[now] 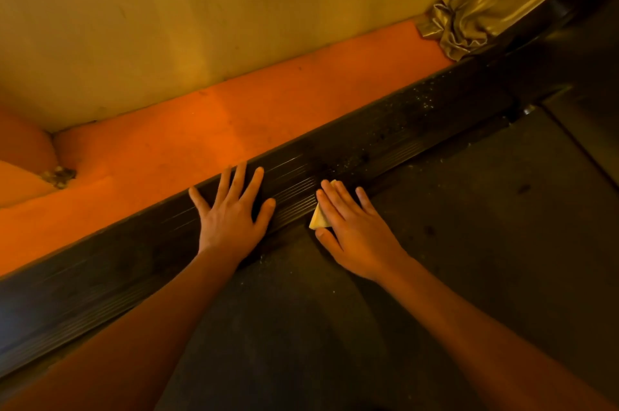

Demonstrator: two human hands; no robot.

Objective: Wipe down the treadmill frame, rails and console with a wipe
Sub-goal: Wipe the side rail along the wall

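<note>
Closest to the camera, 2 bare forearms rise from the bottom edge of the frame, crossing the dark treadmill belt [469, 259] that fills the lower right; the belt is dull and flecked with pale crumbs near the wrists. Just beyond, the side rail [100, 283] runs as a black ribbed strip on a diagonal from the lower left to the upper right, and both hands lie on it around the middle of the frame; the left hand [231, 219] is laid flat on the rail, palm down, all 5 fingers straight and fanned apart, holding nothing; the right hand [351, 226], just to its right, is also flat, fingers straight and close together, pressing a folded pale yellow wipe [320, 219] against the rail's inner edge where it meets the belt; only 1 pointed corner of the wipe shows between thumb and forefinger, plus a sliver past the fingertips, the rest being hidden under the hand. Farther up the rail, toward the upper right, light specks [418, 102] are scattered over its surface. Behind the rail lies a band of orange floor [234, 129], with a small clump of debris [59, 176] at the far left; past that stands a plain yellowish wall [201, 25], and a shiny gold curtain [469, 18] hangs bunched onto the floor in the upper right corner.
</note>
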